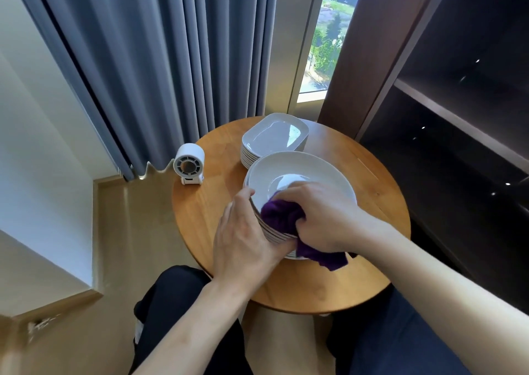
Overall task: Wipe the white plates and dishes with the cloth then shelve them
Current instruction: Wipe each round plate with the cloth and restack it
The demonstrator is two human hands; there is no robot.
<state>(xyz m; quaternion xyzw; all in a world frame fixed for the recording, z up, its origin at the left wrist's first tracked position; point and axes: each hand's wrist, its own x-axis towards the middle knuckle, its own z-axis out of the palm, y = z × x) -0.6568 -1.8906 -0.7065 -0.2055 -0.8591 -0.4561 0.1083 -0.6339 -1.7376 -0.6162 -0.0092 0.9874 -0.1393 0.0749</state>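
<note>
R hand (323, 217) clenched on purple cloth (282, 217), pressing it into top white dish (309, 168) at 6 o'clock. L hand (243, 231) gripping round dish stack (274, 233) at 8. Square plates (274, 137) stacked at 12 on table (329, 283). White fan (189, 164) at 10.

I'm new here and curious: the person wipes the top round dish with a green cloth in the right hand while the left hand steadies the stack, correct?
Not quite: the head view shows the cloth is purple, not green. The right hand does wipe the top round dish with it while the left hand steadies the stack.
</note>
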